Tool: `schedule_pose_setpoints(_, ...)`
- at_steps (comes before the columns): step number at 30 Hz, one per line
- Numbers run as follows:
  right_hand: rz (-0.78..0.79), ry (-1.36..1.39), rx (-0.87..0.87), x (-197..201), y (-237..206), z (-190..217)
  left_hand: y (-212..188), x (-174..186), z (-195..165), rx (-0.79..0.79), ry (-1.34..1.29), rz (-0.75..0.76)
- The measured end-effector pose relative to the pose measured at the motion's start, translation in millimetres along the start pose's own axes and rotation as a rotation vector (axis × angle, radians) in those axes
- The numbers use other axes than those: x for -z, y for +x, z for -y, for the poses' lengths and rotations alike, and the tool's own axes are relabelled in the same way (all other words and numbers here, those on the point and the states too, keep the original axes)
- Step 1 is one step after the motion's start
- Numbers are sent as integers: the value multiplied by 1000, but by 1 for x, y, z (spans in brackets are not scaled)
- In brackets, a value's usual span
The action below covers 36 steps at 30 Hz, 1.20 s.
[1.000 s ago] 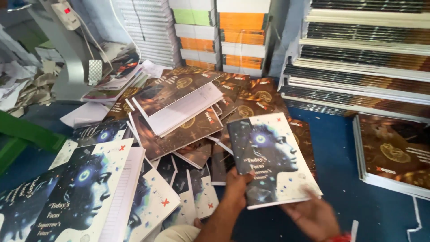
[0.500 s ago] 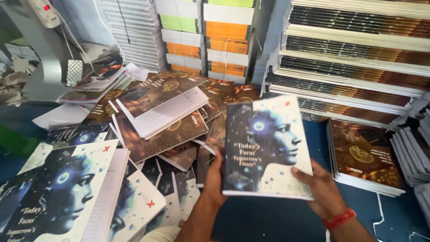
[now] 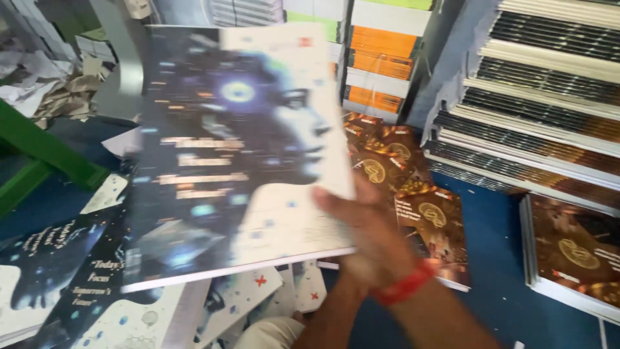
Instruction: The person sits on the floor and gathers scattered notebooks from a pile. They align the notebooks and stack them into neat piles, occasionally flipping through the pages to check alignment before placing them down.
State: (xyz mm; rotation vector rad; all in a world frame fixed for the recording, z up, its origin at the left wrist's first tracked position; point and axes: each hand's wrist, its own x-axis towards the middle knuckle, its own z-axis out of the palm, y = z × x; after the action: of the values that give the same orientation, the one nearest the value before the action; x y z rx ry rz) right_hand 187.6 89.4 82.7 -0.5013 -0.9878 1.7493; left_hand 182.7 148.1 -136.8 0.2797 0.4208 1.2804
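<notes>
- Notebook, large and flat, with a blue-and-white cover showing a face in profile [image 3: 232,155]: raised close to the camera, blurred, tilted so its lower edge slopes down toward the left; long axis roughly upright in the frame; it fills the centre-left of the view.
- Right hand, wearing a red wristband [image 3: 368,239]: clasps the notebook at its lower right corner; thumb over the cover, fingers behind; the notebook lies up and to the left of this hand.
- Left hand: hidden from view; whether it supports the notebook cannot be told.
- Matching blue-and-white notebooks in a stack [image 3: 84,284]: below and left of the raised one, lying flat.
- Brown-covered notebooks, scattered [image 3: 413,187]: just right of the hand, on the blue surface [image 3: 497,291].
- Tall stacks of bound notebooks [image 3: 549,97]: far right, well apart.
</notes>
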Motion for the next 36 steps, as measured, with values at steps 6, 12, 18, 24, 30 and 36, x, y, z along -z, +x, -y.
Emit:
schedule_pose_setpoints(6,10,-58,-214,-56,56,-135,-13,-6,-5,56,165,-36)
schedule_pose_setpoints(12,142,-348,-780,-12,44,-210,-24,-20,-3,80,276,-168)
schedule_pose_setpoints(18,283,-487,-678,-7,41,-199,-16,-21,7,147,357,-169)
schedule_pose_setpoints(24,200,-528,-596,-2,34,-165,-10,1,13,155,398,-192)
schedule_pose_setpoints(30,86,-560,-400,91,21,-88,6,-2,25,398,1298,-976)
schedule_pose_setpoints(36,-328,-736,-499,262,-60,-36,-10,19,22,203,652,-321)
